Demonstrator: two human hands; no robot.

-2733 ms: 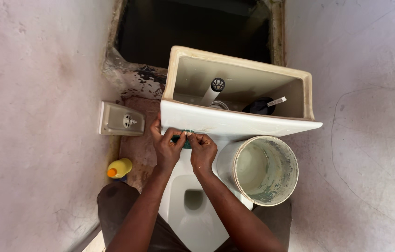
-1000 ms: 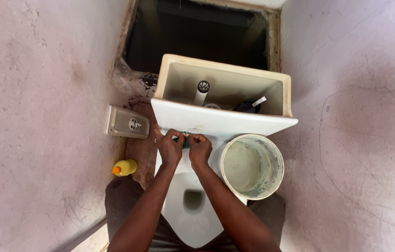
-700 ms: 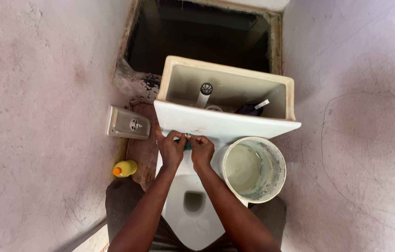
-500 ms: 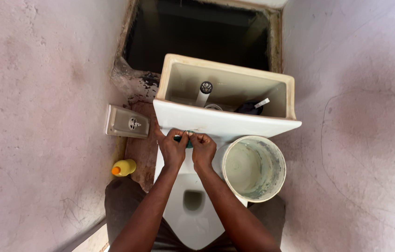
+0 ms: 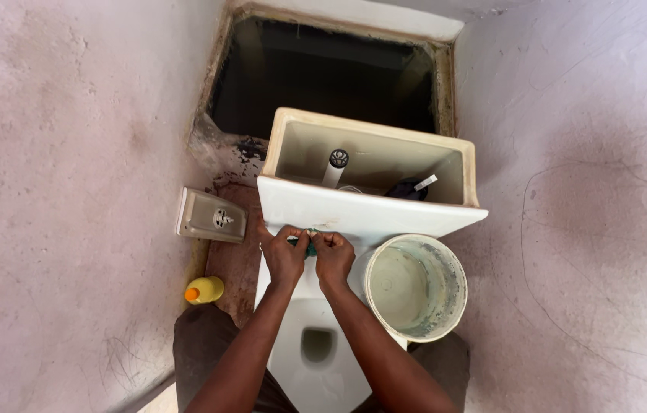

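A yellow plastic bottle with an orange cap [image 5: 203,291] lies on the floor at left, below a grey rectangular wall fitting [image 5: 211,217]. The left hand [image 5: 284,256] and right hand [image 5: 334,258] both close on a small green object [image 5: 310,243] — mostly hidden — against the white ceramic cistern [image 5: 369,216]. A pale, stained round bucket [image 5: 416,286] stands at right.

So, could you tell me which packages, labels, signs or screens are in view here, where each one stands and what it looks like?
Yellow bottle: on the floor by the left wall, left of the toilet bowl; rounded, yellow with an orange cap; any label is too small to tell.
Pale bucket: right of the right hand; round, stained inside, no label showing.
No signs or screens in view.
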